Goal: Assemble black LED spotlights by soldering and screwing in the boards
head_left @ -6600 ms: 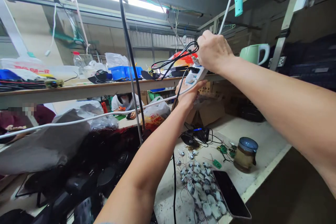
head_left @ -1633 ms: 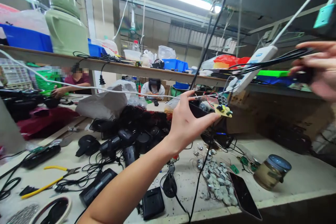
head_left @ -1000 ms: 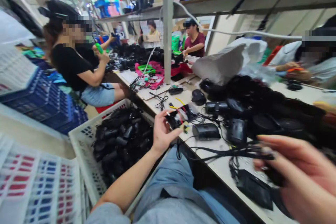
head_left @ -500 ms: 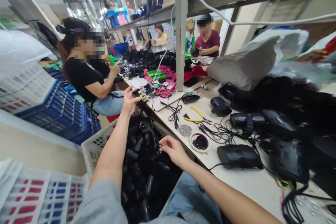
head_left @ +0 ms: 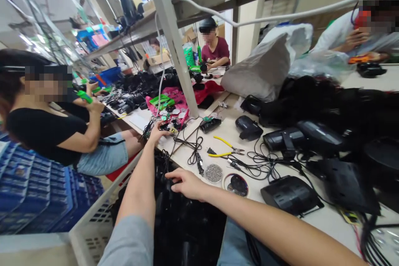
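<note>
My left hand (head_left: 158, 133) is at the table's left edge, its fingers closed round a dark part with a small yellow piece (head_left: 172, 129). Black cords hang below that part, over the table edge. My right hand (head_left: 183, 183) is over the crate of black housings (head_left: 187, 220), index finger stretched out and thumb apart, near the dark cords (head_left: 166, 158). Whether it touches a cord is unclear. To its right on the table lie a black corded plug (head_left: 199, 162), yellow-handled pliers (head_left: 222, 152), a dish of small metal bits (head_left: 213, 173) and a round dish with black discs (head_left: 236, 184).
Black lamp-like housings (head_left: 288, 193) and cords cover the right of the table (head_left: 249, 166). A white post (head_left: 174, 41) rises from it. A person in black (head_left: 46, 129) sits at left beside blue crates (head_left: 28, 191). Other people work farther back and at right.
The view has swung right and tilted. My left hand has brought the part down to the table edge. My right hand's fingers have spread from a pinch. A person now shows at right.
</note>
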### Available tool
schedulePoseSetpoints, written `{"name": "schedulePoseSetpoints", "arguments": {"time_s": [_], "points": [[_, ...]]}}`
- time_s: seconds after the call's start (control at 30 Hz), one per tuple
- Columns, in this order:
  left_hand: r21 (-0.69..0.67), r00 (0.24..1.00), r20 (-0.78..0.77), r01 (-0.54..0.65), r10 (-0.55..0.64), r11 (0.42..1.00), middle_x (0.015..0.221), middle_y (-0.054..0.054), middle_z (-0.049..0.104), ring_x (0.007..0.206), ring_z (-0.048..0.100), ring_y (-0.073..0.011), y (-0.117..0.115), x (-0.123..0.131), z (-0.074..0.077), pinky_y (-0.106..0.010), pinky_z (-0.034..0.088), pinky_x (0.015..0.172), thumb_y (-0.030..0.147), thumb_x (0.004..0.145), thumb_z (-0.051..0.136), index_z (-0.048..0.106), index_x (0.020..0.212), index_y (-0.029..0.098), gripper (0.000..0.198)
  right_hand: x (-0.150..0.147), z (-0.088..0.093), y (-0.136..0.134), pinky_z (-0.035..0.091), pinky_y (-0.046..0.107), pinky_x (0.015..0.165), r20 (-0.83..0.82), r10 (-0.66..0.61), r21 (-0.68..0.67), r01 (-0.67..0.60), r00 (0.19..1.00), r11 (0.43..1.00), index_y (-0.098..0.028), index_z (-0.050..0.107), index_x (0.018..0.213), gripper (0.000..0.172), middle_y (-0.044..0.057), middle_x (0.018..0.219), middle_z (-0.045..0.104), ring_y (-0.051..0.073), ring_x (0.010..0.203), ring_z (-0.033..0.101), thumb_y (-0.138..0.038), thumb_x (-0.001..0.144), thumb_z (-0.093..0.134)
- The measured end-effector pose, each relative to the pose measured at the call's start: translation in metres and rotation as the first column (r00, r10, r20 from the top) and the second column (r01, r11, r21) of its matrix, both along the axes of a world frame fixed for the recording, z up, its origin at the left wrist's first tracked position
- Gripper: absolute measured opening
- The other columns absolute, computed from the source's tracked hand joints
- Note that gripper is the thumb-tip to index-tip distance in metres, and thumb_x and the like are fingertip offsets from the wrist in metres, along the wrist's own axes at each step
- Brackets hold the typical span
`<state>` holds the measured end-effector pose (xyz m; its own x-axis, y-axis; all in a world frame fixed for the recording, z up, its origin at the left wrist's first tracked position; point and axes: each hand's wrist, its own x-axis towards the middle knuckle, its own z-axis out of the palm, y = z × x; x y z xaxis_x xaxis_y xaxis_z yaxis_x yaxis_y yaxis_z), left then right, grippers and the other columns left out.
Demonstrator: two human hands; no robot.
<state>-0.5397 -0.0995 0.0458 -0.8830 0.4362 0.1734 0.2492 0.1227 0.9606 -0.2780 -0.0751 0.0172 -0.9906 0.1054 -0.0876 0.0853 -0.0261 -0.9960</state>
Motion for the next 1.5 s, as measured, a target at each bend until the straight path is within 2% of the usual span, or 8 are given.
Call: {"name": "schedulePoseSetpoints", "arguments": {"time_s": [0.17, 0.33, 0.53, 0.63, 0.73, 1.0, 1.23, 1.5], "points": [[-0.074, 0.991, -0.006, -0.131, 0.131, 0.989, 0.113, -0.008, 0.066, 0.13, 0.054, -0.035, -0.033, 0.017, 0.014, -0.046, 0.039, 0.113, 0.008, 0.044, 0.089, 0.06, 0.111, 0.019, 0.073, -0.01, 0.006, -0.004, 0.054, 0.029, 0.086, -0.04, 0.046, 0.052, -0.044, 0.998, 0.998, -0.029, 0.075, 0.119, 0.054, 0.002, 0.114, 0.067, 0.017, 0.098, 0.065, -0.008, 0.07, 0.068], [-0.091, 0.973, 0.106, -0.198, 0.207, 0.976, 0.105, -0.006, 0.067, 0.105, 0.066, -0.0274, -0.102, 0.108, 0.001, -0.04, 0.056, 0.084, 0.056, 0.074, 0.079, 0.057, 0.12, 0.025, 0.059, -0.014, 0.008, 0.002, 0.053, 0.03, 0.093, -0.116, 0.037, 0.129, -0.022, 0.993, 0.991, -0.028, 0.071, 0.126, 0.053, 0.003, 0.121, 0.066, 0.017, 0.103, 0.065, -0.009, 0.076, 0.067], [0.152, 0.86, 0.49, 0.075, -0.141, 0.985, 0.096, -0.005, 0.07, 0.073, 0.067, -0.0158, -0.112, 0.194, -0.029, -0.025, 0.055, 0.062, 0.064, 0.07, 0.08, 0.06, 0.125, 0.024, 0.071, -0.008, 0.008, -0.005, 0.049, 0.042, 0.103, -0.192, 0.011, 0.28, 0.044, 0.981, 0.959, -0.02, 0.071, 0.119, 0.044, 0.007, 0.111, 0.069, 0.022, 0.106, 0.063, -0.005, 0.077, 0.063], [0.08, 0.925, 0.345, 0.139, -0.158, 0.987, 0.092, -0.006, 0.069, 0.075, 0.068, -0.0172, -0.102, 0.178, -0.015, -0.025, 0.056, 0.061, 0.052, 0.075, 0.078, 0.064, 0.111, 0.019, 0.051, 0.01, 0.016, -0.004, 0.041, 0.047, 0.114, -0.251, -0.056, 0.348, 0.144, 0.967, 0.926, -0.02, 0.061, 0.132, 0.053, 0.011, 0.129, 0.063, 0.025, 0.123, 0.055, -0.007, 0.08, 0.062], [-0.396, 0.982, -0.098, 0.113, -0.164, 0.911, 0.098, -0.007, 0.071, 0.074, 0.068, -0.0173, -0.098, 0.134, 0.019, -0.028, 0.057, 0.06, 0.038, 0.085, 0.059, 0.064, 0.11, 0.017, 0.033, 0.04, 0.017, 0.008, 0.04, 0.048, 0.115, -0.272, -0.151, 0.381, 0.25, 0.951, 0.89, -0.022, 0.057, 0.134, 0.051, 0.013, 0.132, 0.059, 0.026, 0.127, 0.053, -0.012, 0.084, 0.059], [-0.668, 0.841, -0.493, -0.202, -0.223, 0.716, 0.099, -0.009, 0.074, 0.116, 0.057, -0.0318, -0.063, 0.011, 0.1, -0.047, 0.039, 0.107, 0.008, 0.069, 0.058, 0.067, 0.061, 0.019, 0.016, 0.137, -0.026, 0.034, 0.06, 0.035, 0.076, -0.187, -0.324, 0.399, 0.373, 0.927, 0.837, -0.019, 0.065, 0.1, 0.018, 0.007, 0.095, 0.063, 0.017, 0.074, 0.068, -0.017, 0.086, 0.054], [-0.742, 0.779, -0.542, -0.268, -0.316, 0.615, 0.127, -0.011, 0.07, 0.124, 0.05, -0.0341, -0.006, -0.015, 0.076, -0.054, 0.033, 0.109, 0.006, 0.069, 0.059, 0.077, 0.097, 0.021, 0.036, 0.166, -0.015, 0.033, 0.061, 0.029, 0.069, -0.322, -0.33, 0.497, 0.455, 0.887, 0.739, -0.021, 0.066, 0.099, 0.016, 0.005, 0.092, 0.065, 0.015, 0.072, 0.069, -0.018, 0.092, 0.051], [-0.461, 0.745, -0.667, -0.44, 0.026, 0.771, 0.116, -0.016, 0.067, 0.117, 0.057, -0.0295, -0.008, 0.013, 0.051, -0.044, 0.044, 0.105, 0.009, 0.082, 0.051, 0.071, 0.103, 0.015, 0.029, 0.184, -0.003, 0.037, 0.059, 0.021, 0.074, -0.456, -0.239, 0.57, 0.488, 0.857, 0.661, -0.024, 0.062, 0.106, 0.019, 0.003, 0.094, 0.067, 0.013, 0.084, 0.071, -0.016, 0.099, 0.047]]}}
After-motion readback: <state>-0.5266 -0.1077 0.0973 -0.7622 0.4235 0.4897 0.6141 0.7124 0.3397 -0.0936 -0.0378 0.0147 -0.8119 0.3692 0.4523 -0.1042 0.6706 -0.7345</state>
